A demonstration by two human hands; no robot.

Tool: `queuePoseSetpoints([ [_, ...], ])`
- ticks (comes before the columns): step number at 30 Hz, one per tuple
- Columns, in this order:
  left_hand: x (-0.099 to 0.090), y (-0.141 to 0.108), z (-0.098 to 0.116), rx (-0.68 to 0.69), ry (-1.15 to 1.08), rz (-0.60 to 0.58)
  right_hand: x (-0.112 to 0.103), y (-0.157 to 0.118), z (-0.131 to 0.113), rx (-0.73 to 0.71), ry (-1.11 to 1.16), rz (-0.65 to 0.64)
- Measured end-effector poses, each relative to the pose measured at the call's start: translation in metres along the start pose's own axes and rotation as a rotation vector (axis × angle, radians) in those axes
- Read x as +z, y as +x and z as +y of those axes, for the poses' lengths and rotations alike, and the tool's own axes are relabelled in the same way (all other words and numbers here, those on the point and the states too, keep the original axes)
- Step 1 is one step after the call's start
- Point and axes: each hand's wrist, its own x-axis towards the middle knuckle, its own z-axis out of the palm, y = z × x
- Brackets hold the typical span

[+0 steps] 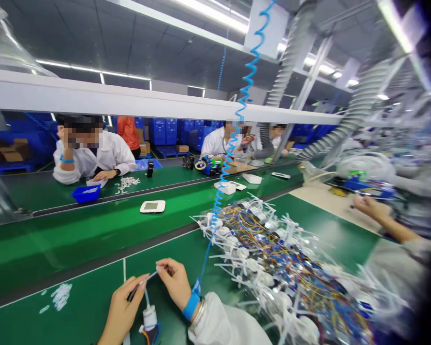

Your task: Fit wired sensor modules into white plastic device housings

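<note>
Head view: the person's left hand (125,306) and right hand (174,283) meet low in the middle, each pinching a thin pale tube (152,276) between thumb and fingertips, with a short stretch of it bridging the gap between them. Just below the left fingertips, a pale length runs down to a small white cylindrical part (150,317), which hangs or stands just under the fingers, with coloured wires (148,335) at its lower end; whether both lengths are one piece I cannot tell. Something dark shows beneath the left fingers, too small to make out. Behind the right fingers, a blue wrist strap (191,303) circles the wrist, joined to a coiled blue cord (249,72) rising beyond. Well to the left of the left fingers, small white rings (61,297) lie scattered on the green work surface (93,292). To the right of the right fingers spreads a large heap of wired white parts (273,254) with pale tubes sticking out. Beyond the fingers, a white device with a grey screen (153,206) lies flat on the green belt (104,221).
</note>
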Motion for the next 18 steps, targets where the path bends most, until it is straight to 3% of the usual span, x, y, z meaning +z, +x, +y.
queuePoseSetpoints([
  [4, -0.001, 0.002, -0.012, -0.014, 0.022, -0.001, 0.001, 0.002, -0.004, 0.024, 0.001, 0.039],
  [11, -0.001, 0.005, -0.009, -0.016, 0.017, -0.020, 0.001, -0.003, -0.014, -0.075, -0.100, -0.074],
  [15, -0.001, 0.004, -0.005, -0.003, 0.002, -0.015, 0.001, -0.005, -0.016, -0.047, -0.073, -0.169],
  [18, -0.001, 0.004, -0.007, -0.012, 0.001, -0.016, 0.002, -0.006, -0.013, -0.006, -0.028, -0.167],
])
